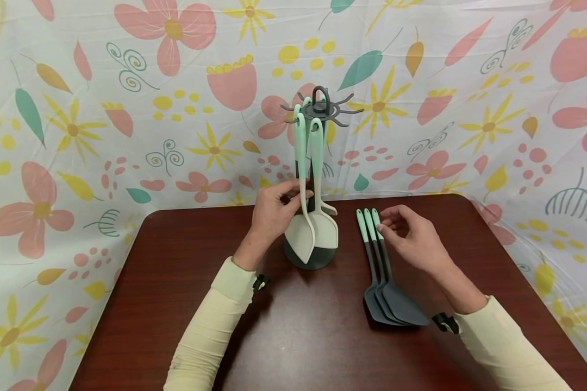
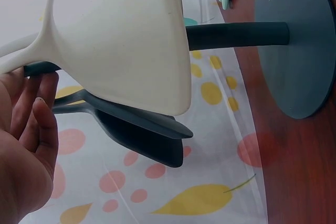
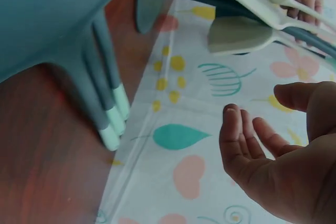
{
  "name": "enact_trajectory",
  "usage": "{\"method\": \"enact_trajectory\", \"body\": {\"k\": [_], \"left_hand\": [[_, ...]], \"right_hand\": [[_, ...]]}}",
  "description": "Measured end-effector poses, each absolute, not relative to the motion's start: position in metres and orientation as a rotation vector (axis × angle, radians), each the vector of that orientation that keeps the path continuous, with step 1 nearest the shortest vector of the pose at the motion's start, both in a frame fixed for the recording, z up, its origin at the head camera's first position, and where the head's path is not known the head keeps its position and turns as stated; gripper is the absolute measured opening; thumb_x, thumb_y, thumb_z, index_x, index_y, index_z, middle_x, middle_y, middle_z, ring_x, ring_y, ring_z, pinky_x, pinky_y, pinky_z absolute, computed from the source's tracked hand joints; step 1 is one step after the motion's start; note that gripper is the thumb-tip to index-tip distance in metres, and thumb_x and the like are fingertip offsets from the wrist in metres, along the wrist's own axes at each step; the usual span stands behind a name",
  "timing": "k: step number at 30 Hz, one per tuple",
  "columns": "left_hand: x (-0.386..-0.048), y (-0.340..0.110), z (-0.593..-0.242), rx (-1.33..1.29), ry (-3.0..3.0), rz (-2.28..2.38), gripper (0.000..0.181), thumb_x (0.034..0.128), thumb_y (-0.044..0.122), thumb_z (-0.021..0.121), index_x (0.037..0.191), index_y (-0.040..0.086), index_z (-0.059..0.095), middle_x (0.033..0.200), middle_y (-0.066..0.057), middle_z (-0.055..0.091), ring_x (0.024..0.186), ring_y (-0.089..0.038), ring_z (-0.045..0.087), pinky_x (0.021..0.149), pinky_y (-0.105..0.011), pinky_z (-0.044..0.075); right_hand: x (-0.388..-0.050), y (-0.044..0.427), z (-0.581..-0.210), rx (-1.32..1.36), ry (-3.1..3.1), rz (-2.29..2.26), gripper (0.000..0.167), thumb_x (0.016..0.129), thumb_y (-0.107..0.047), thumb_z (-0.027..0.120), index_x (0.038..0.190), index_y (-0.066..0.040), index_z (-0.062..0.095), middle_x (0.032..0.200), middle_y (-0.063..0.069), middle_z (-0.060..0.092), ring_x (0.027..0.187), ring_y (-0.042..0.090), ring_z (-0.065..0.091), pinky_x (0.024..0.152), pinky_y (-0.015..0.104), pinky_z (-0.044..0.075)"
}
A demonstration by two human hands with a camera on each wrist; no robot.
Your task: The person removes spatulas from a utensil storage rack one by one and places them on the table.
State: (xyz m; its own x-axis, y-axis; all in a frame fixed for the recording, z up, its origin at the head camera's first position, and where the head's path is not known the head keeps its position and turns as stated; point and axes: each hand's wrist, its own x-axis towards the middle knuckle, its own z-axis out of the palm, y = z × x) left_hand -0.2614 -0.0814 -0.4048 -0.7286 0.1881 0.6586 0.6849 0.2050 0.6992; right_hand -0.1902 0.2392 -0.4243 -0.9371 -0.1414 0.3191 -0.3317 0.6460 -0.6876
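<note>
A dark utensil stand holds hanging utensils with mint handles; cream heads face the front, and dark heads hang behind. My left hand has its fingers curled round the stand's dark pole, behind the cream utensils. Three dark turners lie overlapped on the table to the right, mint handles toward the back. Just above and right of those handles, my right hand is held with fingers loosely bent and apart from the thumb, holding nothing.
Several bare hooks spread from the stand's top, below a loop. The dark reddish-brown table meets a flowered cloth at its back edge. The stand's round base is near that edge.
</note>
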Motion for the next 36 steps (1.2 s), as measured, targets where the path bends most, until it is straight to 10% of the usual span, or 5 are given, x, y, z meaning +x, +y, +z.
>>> {"method": "enact_trajectory", "body": {"k": [36], "left_hand": [[-0.261,-0.081,-0.405,-0.804,-2.046,-1.542,0.018,0.0966,0.019,0.082,0.113,0.012,0.084,0.093,-0.001,0.082,0.076,-0.008,0.074,0.063,-0.029,0.058]], "right_hand": [[-0.182,0.159,-0.363,0.668,-2.121,1.313,0.031,0.089,0.012,0.079,0.118,0.004,0.072,0.094,0.015,0.074,0.083,0.019,0.069,0.071,0.019,0.051]]}}
